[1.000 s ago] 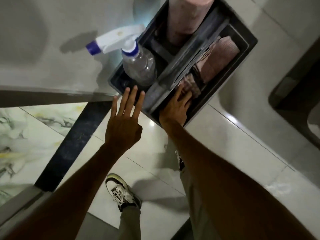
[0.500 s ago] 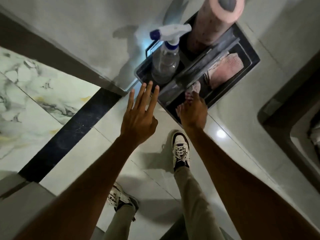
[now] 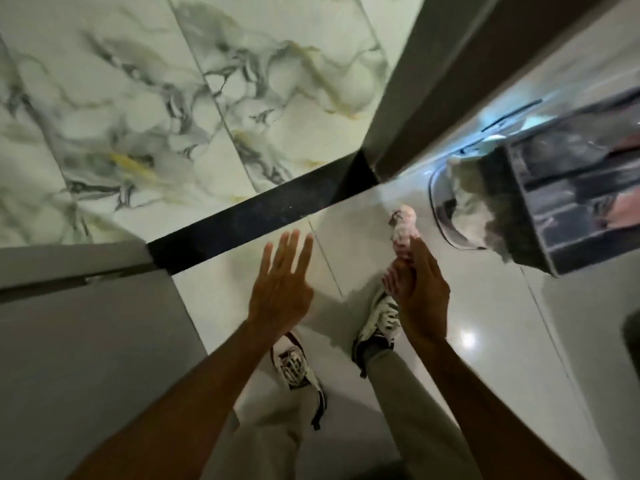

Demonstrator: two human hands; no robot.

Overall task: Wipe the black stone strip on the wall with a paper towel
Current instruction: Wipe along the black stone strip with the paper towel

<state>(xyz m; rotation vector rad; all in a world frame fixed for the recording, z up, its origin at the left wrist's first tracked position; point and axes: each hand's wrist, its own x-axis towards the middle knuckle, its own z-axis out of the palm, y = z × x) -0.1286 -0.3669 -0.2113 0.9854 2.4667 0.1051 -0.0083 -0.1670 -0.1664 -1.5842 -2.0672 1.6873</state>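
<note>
The black stone strip runs diagonally across the middle of the view, between the veined marble panels above it and the pale glossy tiles below it. My right hand is closed around a crumpled pinkish-white paper towel, which sticks up out of the fist, right of the strip and short of it. My left hand is empty with its fingers spread, hovering just below the strip without touching it.
A dark caddy sits at the right edge, blurred, with a white crumpled mass at its near end. Marble wall panels fill the upper left. A grey frame rises at the upper right. Both shoes stand on glossy floor tiles.
The view has swung left, away from the caddy and towards the marble wall and the black strip. My right hand has come out of the caddy holding a paper towel.
</note>
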